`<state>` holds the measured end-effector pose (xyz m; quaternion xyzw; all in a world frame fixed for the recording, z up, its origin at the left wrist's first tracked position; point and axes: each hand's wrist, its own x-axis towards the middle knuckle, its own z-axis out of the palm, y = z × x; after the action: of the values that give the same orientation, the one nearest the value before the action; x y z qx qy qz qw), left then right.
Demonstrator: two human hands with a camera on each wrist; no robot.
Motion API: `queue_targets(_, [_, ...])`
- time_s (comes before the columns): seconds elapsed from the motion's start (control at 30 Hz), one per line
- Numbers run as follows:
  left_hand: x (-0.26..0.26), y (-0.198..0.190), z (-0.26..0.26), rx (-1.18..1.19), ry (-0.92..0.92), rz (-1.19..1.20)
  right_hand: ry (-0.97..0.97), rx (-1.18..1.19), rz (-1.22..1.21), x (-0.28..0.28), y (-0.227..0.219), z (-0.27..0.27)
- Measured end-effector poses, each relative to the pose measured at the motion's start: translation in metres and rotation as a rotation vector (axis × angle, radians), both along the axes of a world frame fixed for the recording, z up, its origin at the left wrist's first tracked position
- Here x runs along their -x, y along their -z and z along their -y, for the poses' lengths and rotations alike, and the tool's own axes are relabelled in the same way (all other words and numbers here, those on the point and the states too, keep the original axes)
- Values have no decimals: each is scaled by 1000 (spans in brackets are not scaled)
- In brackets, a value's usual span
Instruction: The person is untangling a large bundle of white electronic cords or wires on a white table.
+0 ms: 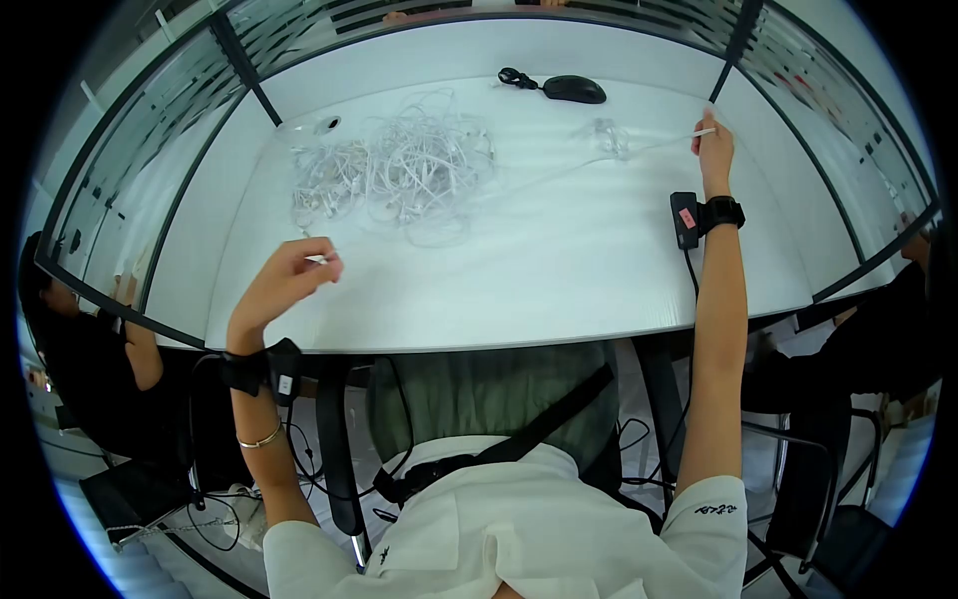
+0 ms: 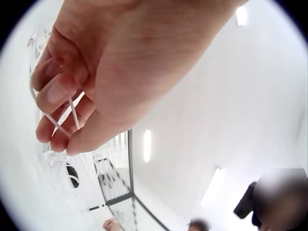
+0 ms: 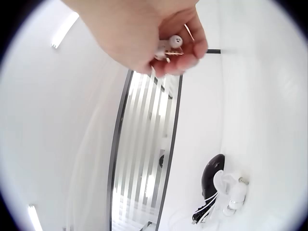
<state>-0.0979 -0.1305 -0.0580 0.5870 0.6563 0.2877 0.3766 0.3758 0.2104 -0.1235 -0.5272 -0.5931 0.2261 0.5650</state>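
A large tangle of thin white cables [image 1: 424, 165] lies on the white desk, left of the middle. Nearer the front edge, my left hand [image 1: 289, 280] [image 2: 115, 62] pinches a thin white cable [image 2: 73, 113] with curled fingers. At the right side my right hand [image 1: 715, 150] [image 3: 139, 31] grips white earbud-like pieces [image 3: 175, 42] and a slim metal-tipped part. From this hand a thin cable [image 1: 659, 147] runs left across the desk. A smaller white bundle [image 1: 607, 138] [image 3: 237, 195] lies between the tangle and my right hand.
A black mouse [image 1: 575, 90] [image 3: 210, 175] with its cord bundled lies at the back. Desk partitions [image 1: 499, 50] enclose the back and sides. A small round item [image 1: 327, 125] sits at the back left. People [image 1: 85, 354] are seated on both sides beyond the partitions.
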Motion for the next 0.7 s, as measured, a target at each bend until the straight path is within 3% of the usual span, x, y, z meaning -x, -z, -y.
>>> queue_targets(0.03, [6, -3, 4, 6, -66, 68, 0, 15, 169, 0, -1, -1])
queue_targets(0.1, [40, 6, 7, -346, -164, 54, -202, 142, 311, 10, -6, 14])
queue_targets(0.17, [59, -1, 8, -513, -332, 59, -353, 249, 497, 34, -25, 38])
queue_targets(0.27, [66, -6, 1, -716, -520, 31, -585, 312, 425, 48, -33, 43])
queue_targets(0.37, [84, 8, -11, -678, -589, -159, -542, 417, 543, 54, -42, 52])
queue_targets(0.4, [98, 22, -17, -765, -569, -358, -550, 417, 560, 56, -43, 54])
queue_targets(0.5, [86, 35, -26, -883, -696, -495, -543, 393, 592, 60, -43, 58])
queue_targets(0.6, [95, 45, -32, -980, -678, -662, -496, 307, 603, 59, -41, 54])
queue_targets(0.7, [98, 44, -32, -962, -463, -505, -407, 231, 552, 52, -41, 51])
